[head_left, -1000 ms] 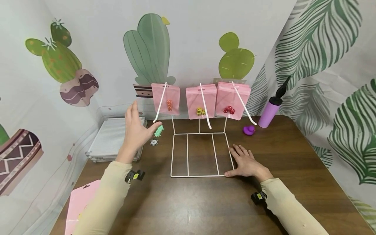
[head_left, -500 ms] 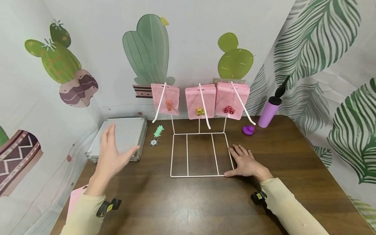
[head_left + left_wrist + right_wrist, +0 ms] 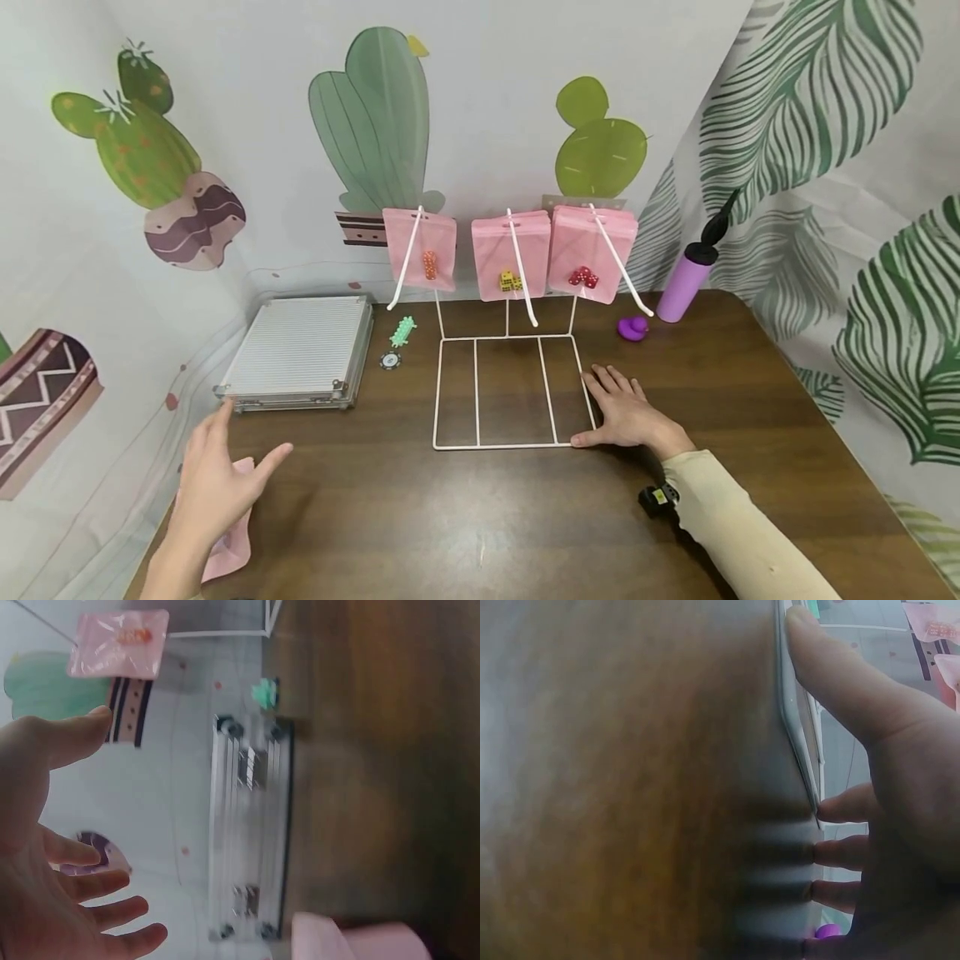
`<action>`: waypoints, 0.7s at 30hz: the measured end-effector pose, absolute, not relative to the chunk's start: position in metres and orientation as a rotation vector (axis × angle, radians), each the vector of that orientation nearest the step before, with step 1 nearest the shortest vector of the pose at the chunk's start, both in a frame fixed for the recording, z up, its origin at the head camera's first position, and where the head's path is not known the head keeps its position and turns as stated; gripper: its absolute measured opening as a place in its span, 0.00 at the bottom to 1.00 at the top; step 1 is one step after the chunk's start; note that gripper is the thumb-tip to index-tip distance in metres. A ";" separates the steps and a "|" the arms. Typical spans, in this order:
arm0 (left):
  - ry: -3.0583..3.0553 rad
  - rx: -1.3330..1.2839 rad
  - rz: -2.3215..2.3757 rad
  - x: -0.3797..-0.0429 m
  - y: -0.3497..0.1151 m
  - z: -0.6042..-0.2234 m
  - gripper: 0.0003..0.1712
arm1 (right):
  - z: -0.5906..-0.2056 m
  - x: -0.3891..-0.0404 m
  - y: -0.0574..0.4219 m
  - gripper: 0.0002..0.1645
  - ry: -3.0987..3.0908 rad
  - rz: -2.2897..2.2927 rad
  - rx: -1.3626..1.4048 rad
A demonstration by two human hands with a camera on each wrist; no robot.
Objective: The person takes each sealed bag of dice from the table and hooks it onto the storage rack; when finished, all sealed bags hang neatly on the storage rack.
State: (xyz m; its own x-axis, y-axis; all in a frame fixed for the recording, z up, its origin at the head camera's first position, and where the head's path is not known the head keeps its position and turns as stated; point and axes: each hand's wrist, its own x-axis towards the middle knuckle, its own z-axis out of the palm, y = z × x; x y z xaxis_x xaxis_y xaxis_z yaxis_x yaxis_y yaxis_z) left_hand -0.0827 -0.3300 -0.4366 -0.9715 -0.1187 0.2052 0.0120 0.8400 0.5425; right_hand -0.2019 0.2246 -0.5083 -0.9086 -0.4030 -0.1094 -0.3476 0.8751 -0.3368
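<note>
My left hand (image 3: 212,483) hovers at the left edge of the table, thumb and fingers spread apart with nothing between them. Below and partly behind it lies a pink packet (image 3: 238,542), which also shows at the bottom of the left wrist view. My right hand (image 3: 626,415) rests on the front right corner of a white wire display rack (image 3: 495,447), thumb on the front bar and fingers by the side bar. Pink packets hang on the rack's three hooks: one with orange dice (image 3: 430,265), some with yellow dice (image 3: 510,282), some with red dice (image 3: 583,277).
A silver ridged case (image 3: 300,346) stands at the back left. Between it and the rack lie a small green toy (image 3: 402,332) and a poker chip (image 3: 390,360). Right of the rack are a purple rubber duck (image 3: 633,328) and a purple hand pump (image 3: 686,283).
My left hand has come away from beside the left hook, moving down and left to the pink packet, fingers still spread. My right hand has stayed on the rack's corner.
</note>
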 end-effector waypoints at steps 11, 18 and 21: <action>-3.016 0.190 -0.556 -0.058 -0.370 -0.465 0.57 | -0.508 -0.200 0.224 0.74 2.876 -0.462 -0.582; -3.203 0.385 -0.471 -0.051 -0.382 -0.482 0.59 | -0.508 -0.200 0.223 0.74 2.868 -0.466 -0.579; -3.243 0.511 -0.501 -0.052 -0.383 -0.485 0.64 | -0.508 -0.201 0.223 0.74 2.869 -0.469 -0.572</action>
